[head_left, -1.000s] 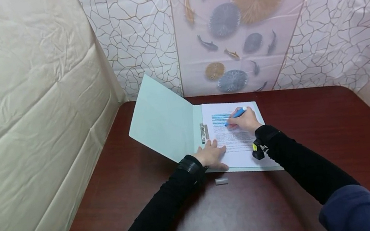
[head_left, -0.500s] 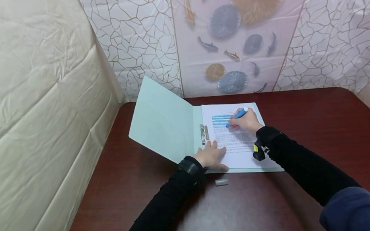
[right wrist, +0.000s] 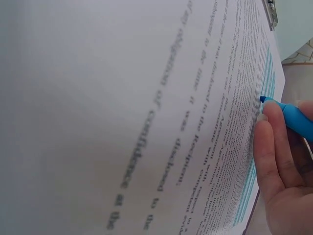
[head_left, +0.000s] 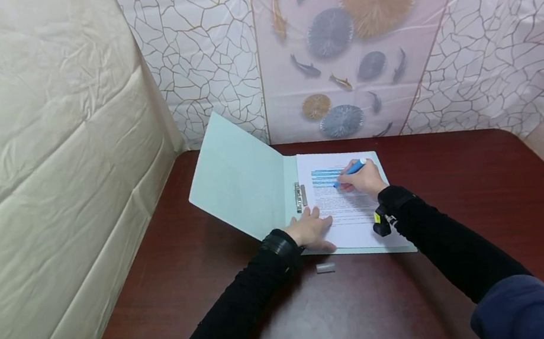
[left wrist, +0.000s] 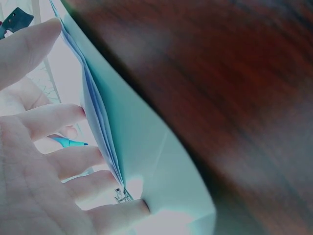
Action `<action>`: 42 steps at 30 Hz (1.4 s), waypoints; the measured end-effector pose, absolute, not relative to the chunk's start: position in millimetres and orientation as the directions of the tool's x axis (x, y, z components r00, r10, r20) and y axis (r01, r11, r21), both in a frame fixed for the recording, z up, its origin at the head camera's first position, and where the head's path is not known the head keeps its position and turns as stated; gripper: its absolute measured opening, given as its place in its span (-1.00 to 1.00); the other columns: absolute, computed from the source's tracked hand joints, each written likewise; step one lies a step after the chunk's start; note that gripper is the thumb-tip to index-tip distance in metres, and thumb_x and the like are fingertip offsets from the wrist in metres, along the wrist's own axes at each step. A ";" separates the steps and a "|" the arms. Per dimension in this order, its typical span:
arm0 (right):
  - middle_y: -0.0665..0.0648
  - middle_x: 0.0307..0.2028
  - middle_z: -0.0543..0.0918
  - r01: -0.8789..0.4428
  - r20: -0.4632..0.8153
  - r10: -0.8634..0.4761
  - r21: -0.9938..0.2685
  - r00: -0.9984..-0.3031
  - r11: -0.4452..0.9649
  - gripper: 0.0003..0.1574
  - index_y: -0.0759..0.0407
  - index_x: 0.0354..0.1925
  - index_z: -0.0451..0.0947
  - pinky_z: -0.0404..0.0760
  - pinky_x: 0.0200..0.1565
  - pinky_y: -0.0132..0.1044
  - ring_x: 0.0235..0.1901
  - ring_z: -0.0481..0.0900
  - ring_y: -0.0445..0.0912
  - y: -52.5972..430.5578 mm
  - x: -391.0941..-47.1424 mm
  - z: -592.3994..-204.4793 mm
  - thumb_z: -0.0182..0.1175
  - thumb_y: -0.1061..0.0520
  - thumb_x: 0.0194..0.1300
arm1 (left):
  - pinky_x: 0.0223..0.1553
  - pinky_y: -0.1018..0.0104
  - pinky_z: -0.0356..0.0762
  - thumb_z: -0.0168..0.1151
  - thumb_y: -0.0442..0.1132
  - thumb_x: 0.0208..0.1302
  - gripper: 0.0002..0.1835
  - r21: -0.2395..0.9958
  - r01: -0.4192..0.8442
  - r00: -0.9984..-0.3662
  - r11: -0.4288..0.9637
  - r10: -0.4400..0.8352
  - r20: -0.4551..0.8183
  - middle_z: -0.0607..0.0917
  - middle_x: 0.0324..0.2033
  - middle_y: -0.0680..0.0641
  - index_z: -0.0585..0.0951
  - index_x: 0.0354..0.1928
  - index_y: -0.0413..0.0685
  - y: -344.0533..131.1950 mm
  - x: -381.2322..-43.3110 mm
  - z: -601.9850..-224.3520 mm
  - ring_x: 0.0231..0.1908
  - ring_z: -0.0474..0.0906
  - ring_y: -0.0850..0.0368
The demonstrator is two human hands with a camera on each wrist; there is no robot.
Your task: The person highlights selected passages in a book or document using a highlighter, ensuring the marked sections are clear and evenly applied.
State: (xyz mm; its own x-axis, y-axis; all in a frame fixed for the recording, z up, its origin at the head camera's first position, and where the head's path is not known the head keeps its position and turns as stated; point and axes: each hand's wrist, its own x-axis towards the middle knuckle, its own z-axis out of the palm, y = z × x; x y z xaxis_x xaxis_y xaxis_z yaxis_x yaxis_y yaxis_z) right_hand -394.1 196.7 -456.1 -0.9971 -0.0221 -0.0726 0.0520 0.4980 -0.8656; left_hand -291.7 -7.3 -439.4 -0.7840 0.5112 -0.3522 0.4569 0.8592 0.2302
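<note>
A blue highlighter [head_left: 355, 166] is gripped in my right hand [head_left: 368, 178], its tip down at the printed sheet [head_left: 343, 205]. Several text lines near the top of the page carry blue highlighting, and in the right wrist view the highlighter's tip [right wrist: 264, 99] sits at the end of one such stroke. The sheet lies in an open pale green folder [head_left: 246, 174] beside its metal clip [head_left: 298, 196]. My left hand [head_left: 310, 229] rests on the lower left of the page with its fingers spread, the fingertips reaching across the paper's edge in the left wrist view.
A small grey translucent cap [head_left: 326, 268] lies on the brown table [head_left: 382, 313] just in front of the folder. The folder's left cover stands tilted up. Behind the table hangs a patterned curtain [head_left: 335, 63], and a cream cloth [head_left: 35, 173] drapes along the left side.
My right hand has slid slightly to the right along a text line with the highlighter. The left hand stays in place on the page.
</note>
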 end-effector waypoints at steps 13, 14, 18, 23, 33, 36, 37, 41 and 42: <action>0.37 -0.19 0.72 0.049 -0.075 -0.033 -0.873 -0.997 0.486 -0.69 0.32 -0.13 0.49 0.71 -0.21 -0.21 -0.28 0.77 0.02 199.6 -392.2 -454.6 0.27 0.12 0.26 | 0.43 -0.19 0.01 0.23 0.16 0.24 -0.17 0.240 0.448 -0.785 0.861 0.508 -0.355 -0.02 0.52 -0.18 0.17 0.48 0.14 -7.2 -293.6 -440.9 0.52 -0.17 -0.16; 0.37 -0.19 0.72 0.046 -0.073 -0.037 -0.874 -0.997 0.484 -0.68 0.32 -0.13 0.49 0.71 -0.21 -0.21 -0.28 0.77 0.02 199.9 -391.7 -454.8 0.27 0.12 0.26 | 0.43 -0.19 0.01 0.23 0.16 0.24 -0.17 0.242 0.447 -0.784 0.861 0.508 -0.356 -0.03 0.52 -0.18 0.17 0.48 0.14 -7.1 -293.4 -440.7 0.52 -0.17 -0.16; 0.37 -0.19 0.72 0.032 -0.062 -0.046 -0.876 -0.997 0.481 -0.68 0.33 -0.12 0.49 0.71 -0.22 -0.22 -0.28 0.77 0.03 201.3 -390.8 -455.5 0.28 0.13 0.26 | 0.44 -0.18 0.00 0.22 0.16 0.25 -0.18 0.248 0.445 -0.783 0.861 0.508 -0.359 -0.03 0.52 -0.18 0.17 0.49 0.14 -6.9 -293.2 -441.0 0.52 -0.18 -0.16; 0.35 -0.21 0.73 0.040 -0.069 -0.042 -0.874 -0.997 0.485 -0.69 0.30 -0.13 0.49 0.71 -0.25 -0.24 -0.32 0.77 -0.02 203.9 -393.5 -456.7 0.29 0.13 0.24 | 0.44 -0.19 -0.01 0.22 0.15 0.25 -0.17 0.251 0.446 -0.783 0.859 0.511 -0.355 -0.04 0.52 -0.19 0.16 0.49 0.13 -7.3 -293.5 -440.7 0.52 -0.18 -0.16; 0.38 -0.18 0.71 0.050 -0.080 -0.040 -0.870 -0.996 0.490 -0.67 0.31 -0.12 0.49 0.71 -0.24 -0.25 -0.32 0.77 -0.03 204.6 -395.3 -457.4 0.28 0.13 0.25 | 0.44 -0.18 -0.02 0.22 0.17 0.24 -0.17 0.247 0.445 -0.785 0.861 0.507 -0.355 -0.04 0.53 -0.18 0.16 0.49 0.15 -7.2 -293.2 -441.1 0.52 -0.19 -0.15; 0.35 -0.20 0.72 0.047 -0.075 -0.038 -0.872 -0.996 0.487 -0.69 0.31 -0.13 0.49 0.71 -0.24 -0.26 -0.32 0.77 -0.03 204.6 -394.3 -456.5 0.28 0.13 0.25 | 0.44 -0.19 -0.02 0.21 0.17 0.25 -0.17 0.244 0.451 -0.783 0.859 0.512 -0.353 -0.04 0.53 -0.18 0.15 0.49 0.14 -7.6 -293.1 -441.1 0.52 -0.19 -0.16; 0.35 -0.21 0.72 0.043 -0.072 -0.040 -0.872 -0.997 0.487 -0.69 0.31 -0.13 0.49 0.71 -0.25 -0.26 -0.33 0.77 -0.03 204.7 -394.3 -456.5 0.29 0.13 0.24 | 0.44 -0.19 -0.02 0.21 0.17 0.25 -0.17 0.245 0.451 -0.784 0.858 0.512 -0.352 -0.04 0.52 -0.18 0.15 0.49 0.14 -7.8 -292.7 -440.6 0.52 -0.18 -0.16; 0.37 -0.22 0.73 0.042 -0.068 -0.035 -0.872 -0.997 0.488 -0.69 0.31 -0.14 0.49 0.71 -0.24 -0.24 -0.33 0.77 -0.02 205.1 -393.8 -455.7 0.29 0.14 0.24 | 0.44 -0.18 -0.01 0.22 0.17 0.25 -0.17 0.240 0.447 -0.788 0.862 0.507 -0.350 -0.03 0.52 -0.18 0.16 0.49 0.14 -7.6 -292.7 -440.4 0.52 -0.17 -0.15; 0.37 -0.22 0.73 0.043 -0.066 -0.029 -0.872 -0.997 0.487 -0.69 0.32 -0.15 0.49 0.71 -0.24 -0.24 -0.33 0.77 -0.01 205.1 -393.6 -455.4 0.29 0.14 0.24 | 0.44 -0.18 0.00 0.22 0.16 0.25 -0.17 0.241 0.446 -0.789 0.862 0.506 -0.349 -0.03 0.52 -0.18 0.16 0.49 0.14 -7.6 -292.6 -440.1 0.52 -0.17 -0.15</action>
